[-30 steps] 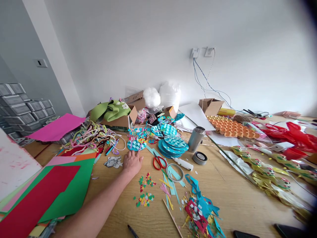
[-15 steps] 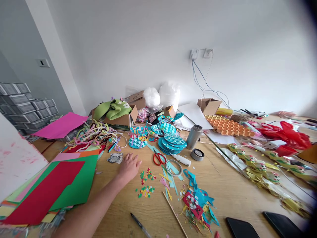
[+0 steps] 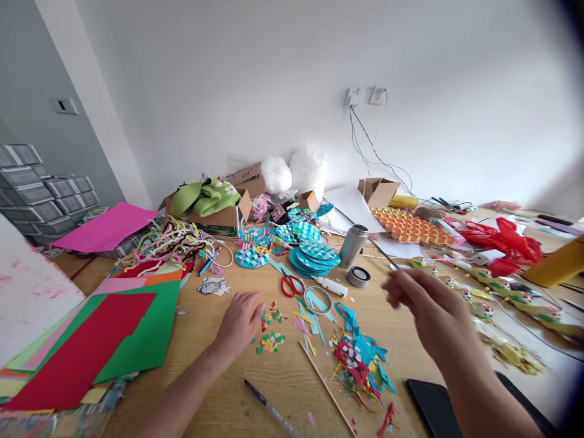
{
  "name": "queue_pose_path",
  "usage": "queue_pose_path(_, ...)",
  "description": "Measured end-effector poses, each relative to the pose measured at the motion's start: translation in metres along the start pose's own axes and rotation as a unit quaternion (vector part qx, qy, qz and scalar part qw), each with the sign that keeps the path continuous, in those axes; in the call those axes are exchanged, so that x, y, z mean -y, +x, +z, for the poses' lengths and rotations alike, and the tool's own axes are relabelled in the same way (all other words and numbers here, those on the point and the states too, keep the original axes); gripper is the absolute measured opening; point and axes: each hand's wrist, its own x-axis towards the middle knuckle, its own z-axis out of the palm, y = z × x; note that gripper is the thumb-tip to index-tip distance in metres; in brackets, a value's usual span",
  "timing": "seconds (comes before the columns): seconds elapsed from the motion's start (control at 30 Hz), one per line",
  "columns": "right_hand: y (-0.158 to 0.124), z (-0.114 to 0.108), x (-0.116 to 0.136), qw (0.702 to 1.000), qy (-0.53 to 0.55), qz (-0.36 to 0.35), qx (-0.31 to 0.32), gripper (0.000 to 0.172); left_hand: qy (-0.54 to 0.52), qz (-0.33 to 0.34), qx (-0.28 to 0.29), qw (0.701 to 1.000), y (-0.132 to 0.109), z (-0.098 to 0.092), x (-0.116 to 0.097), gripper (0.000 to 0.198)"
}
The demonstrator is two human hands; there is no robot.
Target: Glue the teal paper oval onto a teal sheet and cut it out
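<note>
My left hand (image 3: pixel 239 322) lies flat on the wooden table (image 3: pixel 424 359), fingers spread, holding nothing. Its fingertips are beside a scatter of small coloured paper bits (image 3: pixel 271 340). A grey fish cut-out (image 3: pixel 213 285) lies just beyond it to the left. My right hand (image 3: pixel 426 310) is raised above the table on the right, blurred by motion, fingers pointing left toward a grey tape roll (image 3: pixel 358 277). Red scissors (image 3: pixel 292 285), a clear tape ring (image 3: pixel 319 299) and a white glue bottle (image 3: pixel 331 286) lie between the hands.
Sheets of red and green paper (image 3: pixel 114 340) cover the left. A stack of blue patterned discs (image 3: pixel 314 255), a metal flask (image 3: pixel 352 246) and an orange egg tray (image 3: pixel 408 228) stand further back. A pen (image 3: pixel 269 407), wooden stick (image 3: pixel 326 389), scrap pile (image 3: pixel 360 359) and phone (image 3: pixel 433 401) lie near me.
My left hand has drawn back toward me, away from the fish cut-out. My right hand has come into view from the right.
</note>
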Motion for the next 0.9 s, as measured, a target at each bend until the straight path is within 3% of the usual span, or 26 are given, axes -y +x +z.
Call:
queue_pose_path(0.03, 0.024, 0.014, 0.000, 1.000, 0.019, 0.013, 0.020, 0.027, -0.031, -0.004, 0.001, 1.000, 0.016, 0.004, -0.007, 0.032)
queue_pose_path(0.1, 0.069, 0.039, -0.004, 0.992, -0.007, 0.120, 0.050, 0.019, -0.111, -0.039, 0.034, 0.993, 0.052, 0.016, -0.021, 0.034)
queue_pose_path(0.2, 0.115, 0.066, -0.022, 0.980, -0.043, 0.182, 0.064, 0.019, -0.126, -0.063, 0.065, 0.988, 0.110, 0.041, -0.035, 0.033)
queue_pose_path(0.3, 0.139, 0.081, -0.044, 0.970, -0.066, 0.224, 0.068, 0.023, -0.127, -0.088, 0.084, 0.984, 0.161, 0.066, -0.040, 0.034)
queue_pose_path(0.43, 0.157, 0.092, -0.068, 0.961, -0.073, 0.258, 0.073, 0.030, -0.120, -0.119, 0.091, 0.981, 0.209, 0.092, -0.039, 0.033)
queue_pose_path(0.63, 0.173, 0.104, -0.097, 0.953, -0.082, 0.280, 0.081, 0.034, -0.112, -0.149, 0.094, 0.978, 0.248, 0.121, -0.036, 0.034)
queue_pose_path(0.9, 0.175, 0.106, -0.113, 0.955, -0.075, 0.270, 0.096, 0.041, -0.109, -0.141, 0.098, 0.979, 0.255, 0.132, -0.037, 0.035)
